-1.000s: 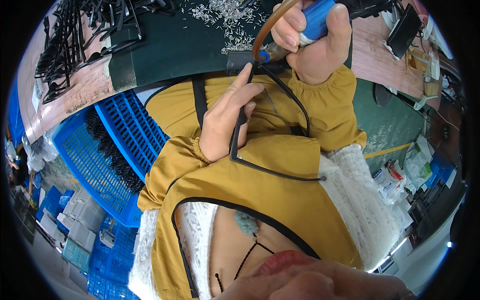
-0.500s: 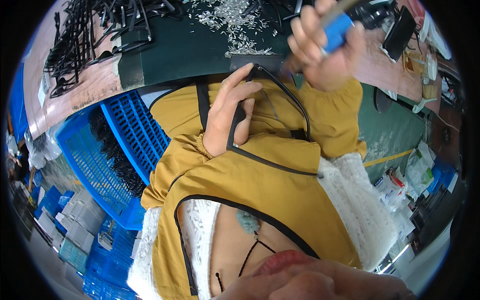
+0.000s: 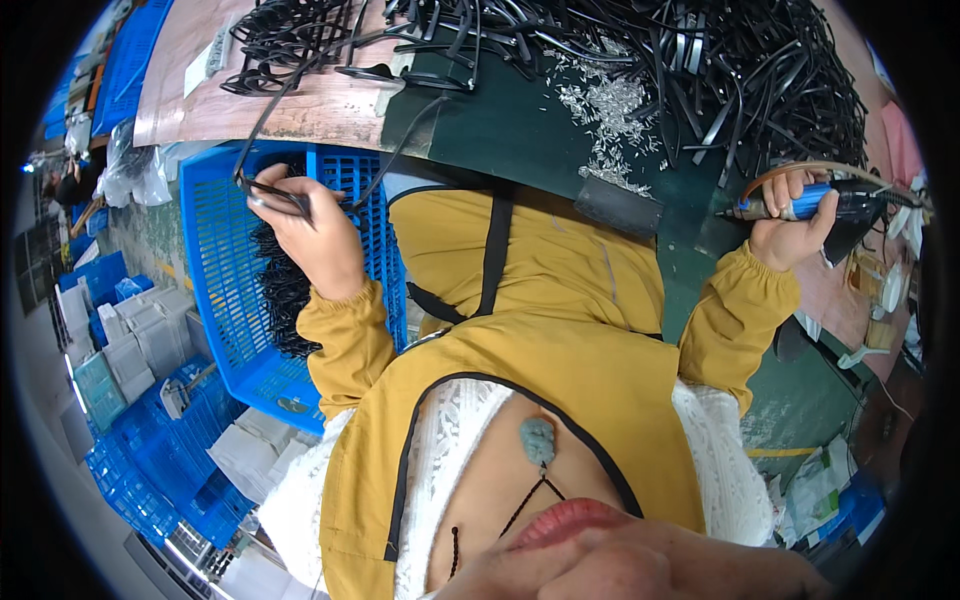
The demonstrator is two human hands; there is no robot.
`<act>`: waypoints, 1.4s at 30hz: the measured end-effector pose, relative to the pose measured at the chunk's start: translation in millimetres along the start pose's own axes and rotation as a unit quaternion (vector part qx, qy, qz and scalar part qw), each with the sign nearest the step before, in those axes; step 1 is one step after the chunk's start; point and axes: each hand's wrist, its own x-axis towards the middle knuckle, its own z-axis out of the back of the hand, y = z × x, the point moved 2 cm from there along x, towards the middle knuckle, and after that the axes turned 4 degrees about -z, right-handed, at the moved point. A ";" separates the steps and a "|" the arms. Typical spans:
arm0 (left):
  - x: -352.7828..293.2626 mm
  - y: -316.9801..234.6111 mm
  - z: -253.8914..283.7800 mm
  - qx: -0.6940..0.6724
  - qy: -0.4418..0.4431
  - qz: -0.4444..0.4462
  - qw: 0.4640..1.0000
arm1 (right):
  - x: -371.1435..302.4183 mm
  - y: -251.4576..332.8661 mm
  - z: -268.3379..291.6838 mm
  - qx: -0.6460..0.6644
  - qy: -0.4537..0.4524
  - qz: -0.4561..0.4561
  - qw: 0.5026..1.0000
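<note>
My left hand point(image 3: 325, 245) is raised over the blue plastic basket point(image 3: 213, 300), its fingers closed on a black eyeglass frame point(image 3: 285, 193) with the temples spread outward. Inside that basket lies a heap of black frames point(image 3: 285, 310). At the right side of the table, my right hand point(image 3: 785, 238) is wrapped round a blue and black powered screwdriver point(image 3: 803, 204), whose tip points left. Between the hands, a dark block point(image 3: 620, 206) sits on the table's near edge. Behind it are many small silver metal pieces point(image 3: 608, 105), too small to identify surely.
Black eyeglass temples point(image 3: 770, 75) are piled across the back right of the table. Assembled black frames point(image 3: 290, 45) are stacked at the back left. A cable point(image 3: 840, 168) runs near the screwdriver. Blue crates point(image 3: 175, 440) and white boxes point(image 3: 130, 340) stand at the left on the floor.
My left hand has carried the eyeglass frame from my lap leftward to above the basket. My right hand has moved right and lower with the screwdriver. The view has shifted too.
</note>
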 end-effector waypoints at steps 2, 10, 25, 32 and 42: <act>23.3 15.0 -9.5 -0.078 -0.005 0.029 0.997 | -0.9 -4.7 5.2 -0.011 -0.001 0.018 1.000; 47.2 6.6 -117.3 0.068 0.109 -0.466 0.875 | 13.4 -1.4 27.6 -0.201 -0.207 0.076 0.954; 72.0 -153.6 -240.5 0.006 0.147 -0.548 0.823 | 34.8 -21.2 39.3 -0.644 -0.041 0.204 0.736; 85.2 -191.1 -307.7 0.044 0.181 -0.549 0.815 | 31.7 -19.5 62.0 -0.552 -0.100 0.139 0.816; 122.7 -244.9 -219.7 -0.083 0.244 -0.361 0.896 | 7.5 59.4 62.7 -0.403 -0.245 0.080 0.878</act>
